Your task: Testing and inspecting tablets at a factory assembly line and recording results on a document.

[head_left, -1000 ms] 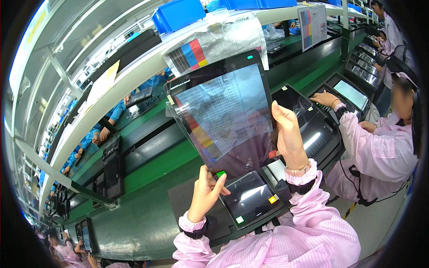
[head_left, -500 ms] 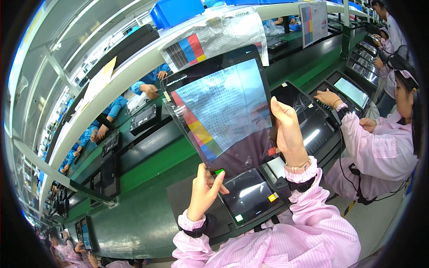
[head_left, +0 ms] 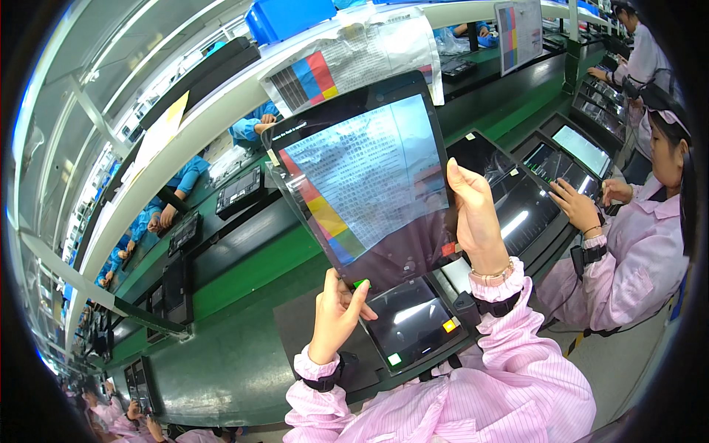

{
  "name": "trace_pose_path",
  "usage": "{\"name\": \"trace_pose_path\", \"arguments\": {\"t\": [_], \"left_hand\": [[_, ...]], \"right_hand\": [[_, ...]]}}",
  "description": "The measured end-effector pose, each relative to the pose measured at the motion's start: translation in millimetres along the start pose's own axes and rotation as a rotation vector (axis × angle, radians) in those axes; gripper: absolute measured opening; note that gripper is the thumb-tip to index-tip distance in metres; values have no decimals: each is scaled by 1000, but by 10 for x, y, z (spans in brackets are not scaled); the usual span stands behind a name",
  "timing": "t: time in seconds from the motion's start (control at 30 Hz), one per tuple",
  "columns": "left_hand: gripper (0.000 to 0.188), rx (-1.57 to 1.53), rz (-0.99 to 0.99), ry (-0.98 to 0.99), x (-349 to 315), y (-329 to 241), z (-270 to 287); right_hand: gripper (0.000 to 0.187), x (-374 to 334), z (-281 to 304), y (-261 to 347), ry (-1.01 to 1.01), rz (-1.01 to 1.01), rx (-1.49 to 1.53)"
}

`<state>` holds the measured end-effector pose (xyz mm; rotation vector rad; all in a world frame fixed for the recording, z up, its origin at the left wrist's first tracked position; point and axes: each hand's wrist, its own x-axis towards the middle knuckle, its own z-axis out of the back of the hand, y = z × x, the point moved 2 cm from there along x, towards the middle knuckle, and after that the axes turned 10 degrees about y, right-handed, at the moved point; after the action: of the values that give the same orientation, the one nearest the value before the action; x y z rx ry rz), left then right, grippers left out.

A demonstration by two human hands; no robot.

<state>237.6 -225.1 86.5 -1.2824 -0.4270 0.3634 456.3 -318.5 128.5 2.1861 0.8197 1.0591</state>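
Two hands carry the tablet [head_left: 365, 181] above the bench: the left hand [head_left: 338, 314] pinches its lower edge, the right hand [head_left: 475, 214] wraps its right edge (fingers closed). A loosened pinch could drop it onto the smaller screen [head_left: 412, 323] beneath.

tablet [head_left: 365, 184] above fixture [head_left: 413, 325], co-worker [head_left: 635, 244] right, shelf [head_left: 221, 103] behind

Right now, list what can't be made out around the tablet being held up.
- Head view: the back of the tablet faces away from the camera.
- The left hand covers the tablet's lower corner; the right hand covers part of its right edge.
- The tablet hides part of the flat device lying below it.
- Sheet on the rail: print too small.
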Motion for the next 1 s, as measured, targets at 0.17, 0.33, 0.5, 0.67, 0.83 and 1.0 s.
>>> {"name": "trace_pose_path", "arguments": {"t": [0.17,0.33,0.5,0.67,0.83,1.0], "left_hand": [[29,210,-122,-14,-42,3,94],[32,4,-175,-108,-97,-3,153],[38,-343,-298,-210,-241,-70,301],[36,-373,-257,-417,-535,166,497],[31,-420,-49,-648,-773,484,747],[42,-535,100,-714,-1054,786,962]], "right_hand": [[33,-64,-53,-30,15,-29,-10],[33,-293,-185,-166,-26,-97,-12],[35,-564,-377,-452,-30,-208,-25],[53,-706,-592,-828,5,-274,-116],[52,-817,-905,-1106,63,-366,-22],[51,-982,-930,-1472,99,-685,139]]}}
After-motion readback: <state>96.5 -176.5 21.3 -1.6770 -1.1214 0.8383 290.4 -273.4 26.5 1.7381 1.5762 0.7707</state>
